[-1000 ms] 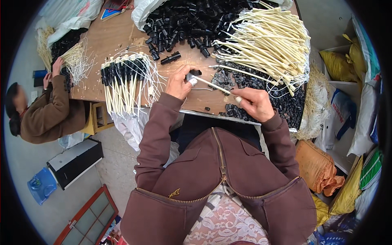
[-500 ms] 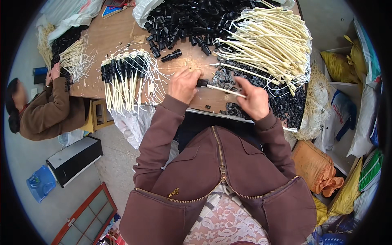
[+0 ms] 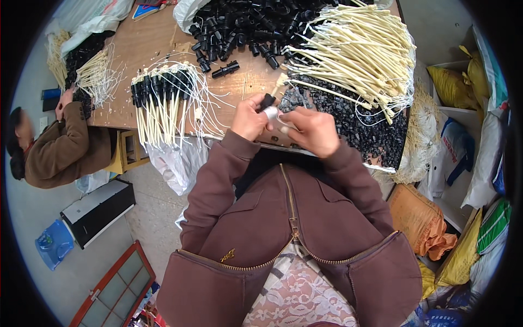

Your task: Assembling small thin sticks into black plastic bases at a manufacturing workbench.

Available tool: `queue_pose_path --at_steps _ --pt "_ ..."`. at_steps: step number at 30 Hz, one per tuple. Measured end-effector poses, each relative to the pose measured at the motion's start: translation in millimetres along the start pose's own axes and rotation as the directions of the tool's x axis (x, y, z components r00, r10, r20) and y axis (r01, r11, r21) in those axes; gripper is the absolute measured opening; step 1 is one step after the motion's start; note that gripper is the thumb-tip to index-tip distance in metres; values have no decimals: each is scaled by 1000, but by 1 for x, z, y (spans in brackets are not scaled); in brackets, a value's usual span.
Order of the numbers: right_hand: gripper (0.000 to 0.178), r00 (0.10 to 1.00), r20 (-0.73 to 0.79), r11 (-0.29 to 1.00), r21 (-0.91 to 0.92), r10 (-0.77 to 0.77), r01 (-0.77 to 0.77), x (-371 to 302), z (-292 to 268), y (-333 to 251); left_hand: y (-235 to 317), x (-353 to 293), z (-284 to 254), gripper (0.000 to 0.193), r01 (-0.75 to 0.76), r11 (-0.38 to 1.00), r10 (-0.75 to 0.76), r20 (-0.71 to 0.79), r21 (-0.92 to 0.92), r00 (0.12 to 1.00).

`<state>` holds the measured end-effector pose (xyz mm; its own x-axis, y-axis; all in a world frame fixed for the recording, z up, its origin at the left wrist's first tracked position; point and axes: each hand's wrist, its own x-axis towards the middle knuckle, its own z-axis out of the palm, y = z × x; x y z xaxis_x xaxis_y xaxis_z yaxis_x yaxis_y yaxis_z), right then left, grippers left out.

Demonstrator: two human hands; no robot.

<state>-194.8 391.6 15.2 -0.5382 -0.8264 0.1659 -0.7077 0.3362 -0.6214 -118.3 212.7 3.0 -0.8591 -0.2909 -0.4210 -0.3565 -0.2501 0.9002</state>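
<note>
My left hand [image 3: 250,119] is closed around a black tubular fitting [image 3: 267,101]. A cream knobbed end [image 3: 280,82] sticks out of the fitting's far side, tilted away from me. Close against it, my right hand [image 3: 314,131] has its fingers pinched together just right of the left fingertips. What the right fingers grip is hidden. Something pale shows at the left thumb, too small to name. Left of my hands lies a row of black fittings with cream sticks through them [image 3: 163,101], thin white wires trailing from them.
A heap of black fittings [image 3: 239,27] lies at the back of the brown table [image 3: 158,38]. At the right, a pile of cream sticks [image 3: 359,54] rests over small black pieces [image 3: 376,133]. Another person [image 3: 60,139] works at the far left. Sacks [image 3: 419,218] stand at the right.
The fitting in my left hand has turned, its cream knobbed end now pointing away. My right hand has moved left to the left fingers; the stick it held is no longer in plain sight.
</note>
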Motion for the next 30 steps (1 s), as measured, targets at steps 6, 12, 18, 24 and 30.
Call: queue_pose_path --at_steps 6,12,18,24,30 --pt "15 982 -187 988 -152 -33 5 -6 10 1 -10 5 -13 23 -115 962 127 -33 248 991" --pt "15 975 -220 1000 0 -24 25 -6 12 -4 -7 0 3 23 -102 992 99 52 70 994" --pt "9 948 -238 978 63 210 -201 -5 16 -4 -2 -8 -2 39 -371 520 443 128 770 887" --pt "8 935 -270 973 64 232 -223 -2 14 -5 -3 -11 -1 45 -435 389 473 230 812 851" --pt "9 958 -214 981 70 192 -181 -3 18 -2 0 -13 5 44 -478 388 439 298 788 848"
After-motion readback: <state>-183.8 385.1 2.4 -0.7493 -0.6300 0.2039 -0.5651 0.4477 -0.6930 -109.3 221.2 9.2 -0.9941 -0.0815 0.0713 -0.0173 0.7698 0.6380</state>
